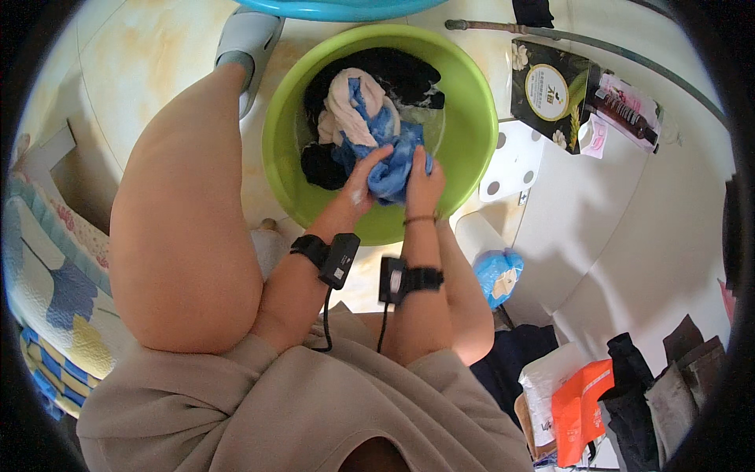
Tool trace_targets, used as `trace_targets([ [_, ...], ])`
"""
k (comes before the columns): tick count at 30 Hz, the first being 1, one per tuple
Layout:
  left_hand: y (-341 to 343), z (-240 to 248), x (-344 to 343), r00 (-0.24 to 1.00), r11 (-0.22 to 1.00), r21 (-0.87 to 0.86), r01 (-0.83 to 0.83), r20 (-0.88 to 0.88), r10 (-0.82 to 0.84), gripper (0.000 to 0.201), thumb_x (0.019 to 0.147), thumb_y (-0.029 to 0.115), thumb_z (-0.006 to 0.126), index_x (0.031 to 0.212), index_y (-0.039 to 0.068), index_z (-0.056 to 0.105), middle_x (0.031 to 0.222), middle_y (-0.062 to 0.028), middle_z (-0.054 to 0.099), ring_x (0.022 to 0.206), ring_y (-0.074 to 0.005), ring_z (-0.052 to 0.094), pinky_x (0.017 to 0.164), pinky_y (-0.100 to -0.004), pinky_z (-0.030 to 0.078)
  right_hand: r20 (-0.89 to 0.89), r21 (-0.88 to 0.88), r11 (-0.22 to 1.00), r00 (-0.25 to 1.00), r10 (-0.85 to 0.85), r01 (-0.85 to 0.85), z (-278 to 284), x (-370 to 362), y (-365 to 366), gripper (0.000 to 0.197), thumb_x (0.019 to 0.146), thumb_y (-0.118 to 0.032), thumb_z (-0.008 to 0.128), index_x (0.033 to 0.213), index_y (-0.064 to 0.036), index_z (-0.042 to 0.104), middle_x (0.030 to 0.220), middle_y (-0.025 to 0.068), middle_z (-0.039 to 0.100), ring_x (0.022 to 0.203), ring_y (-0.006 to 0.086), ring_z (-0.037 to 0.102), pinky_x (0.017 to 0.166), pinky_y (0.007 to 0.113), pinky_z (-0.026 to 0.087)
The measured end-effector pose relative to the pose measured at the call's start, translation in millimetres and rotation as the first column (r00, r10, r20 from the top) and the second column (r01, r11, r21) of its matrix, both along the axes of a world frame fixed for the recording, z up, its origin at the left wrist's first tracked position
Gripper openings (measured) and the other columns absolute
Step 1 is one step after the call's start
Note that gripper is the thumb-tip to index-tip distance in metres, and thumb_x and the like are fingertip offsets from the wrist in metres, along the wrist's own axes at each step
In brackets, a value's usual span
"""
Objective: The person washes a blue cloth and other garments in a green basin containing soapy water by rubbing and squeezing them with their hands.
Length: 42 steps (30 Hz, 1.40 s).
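Note:
Over a green basin I hold a wet blue cloth between both hands. My left hand is closed on its left side, with a little white foam on the skin near the wrist. Across from it, my right hand grips the cloth's right side. A pale pink cloth lies twisted together with the blue one. Black clothing sits behind them in the basin, with sudsy water beside it. Whether the pink and blue pieces are one garment, I cannot tell.
A blue tub stands beyond the basin. At right are a black box, a bottle, a white spotted panel and a bin with a blue bag. Bags and an orange package lie lower right; quilted bedding is at left.

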<state>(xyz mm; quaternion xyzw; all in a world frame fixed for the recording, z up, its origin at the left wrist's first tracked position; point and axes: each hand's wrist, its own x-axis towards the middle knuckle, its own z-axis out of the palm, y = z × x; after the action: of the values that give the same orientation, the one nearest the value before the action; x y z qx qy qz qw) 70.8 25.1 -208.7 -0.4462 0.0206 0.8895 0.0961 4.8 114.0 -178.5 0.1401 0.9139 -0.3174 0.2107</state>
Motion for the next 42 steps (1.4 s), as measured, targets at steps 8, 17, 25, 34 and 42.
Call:
trace_targets([
  [8,2.1,44.1,-6.4,0.979,0.893,0.412,-0.179,-0.012,0.202,0.038,0.079,0.036,0.062,0.105,0.010,0.055,0.094,-0.0078,0.060,0.077,-0.0217,0.060,0.072,-0.0369,0.051,-0.379,0.021,0.982,0.908,0.180,-0.187,81.1,54.2,-10.6,0.022,0.074,-0.010,0.068,0.067,0.0010,0.051,0.089,0.0181,0.055,0.085,0.0296,0.055,0.076,0.036,0.042],
  [17,-26.5,77.7,-15.8,0.994,0.960,0.278,0.016,-0.112,0.016,0.024,0.082,0.023,0.059,0.101,0.008,0.052,0.085,-0.0052,0.059,0.071,-0.0161,0.058,0.064,-0.0266,0.049,-0.378,0.052,0.877,0.804,0.459,-0.477,106.0,64.8,-31.5,0.027,0.074,-0.009,0.066,0.058,-0.0014,0.046,0.083,0.0152,0.055,0.078,0.0311,0.053,0.074,0.038,0.042],
  [25,11.8,3.5,9.0,0.969,0.996,-0.094,0.010,-0.246,-0.033,0.031,0.086,0.018,0.051,0.115,0.006,0.054,0.097,-0.0063,0.059,0.087,-0.0159,0.057,0.078,-0.0262,0.047,-0.395,0.173,0.922,0.834,0.386,-0.345,43.9,40.9,-33.6,0.021,0.078,-0.013,0.060,0.066,0.0009,0.051,0.070,0.0162,0.053,0.066,0.0315,0.052,0.061,0.036,0.042],
  [34,14.0,13.5,-6.5,0.997,0.993,-0.097,0.069,0.038,-0.065,0.041,0.081,0.029,0.056,0.114,0.005,0.053,0.104,-0.0093,0.058,0.091,-0.0169,0.058,0.077,-0.0319,0.047,0.143,-0.354,0.833,0.905,-0.401,0.425,2.8,16.6,-1.9,0.035,0.084,-0.031,0.056,0.082,0.0046,0.059,0.085,0.0106,0.061,0.078,0.0170,0.057,0.067,0.031,0.045],
  [42,8.4,7.1,11.2,0.984,0.989,0.107,0.105,-0.158,-0.087,0.037,0.079,0.032,0.058,0.104,0.005,0.057,0.098,-0.0074,0.060,0.087,-0.0175,0.059,0.075,-0.0314,0.048,-0.430,0.060,0.978,0.880,0.204,-0.198,77.1,78.0,-43.3,0.031,0.073,-0.014,0.071,0.063,-0.0008,0.044,0.066,0.0079,0.048,0.063,0.0189,0.047,0.062,0.029,0.042],
])
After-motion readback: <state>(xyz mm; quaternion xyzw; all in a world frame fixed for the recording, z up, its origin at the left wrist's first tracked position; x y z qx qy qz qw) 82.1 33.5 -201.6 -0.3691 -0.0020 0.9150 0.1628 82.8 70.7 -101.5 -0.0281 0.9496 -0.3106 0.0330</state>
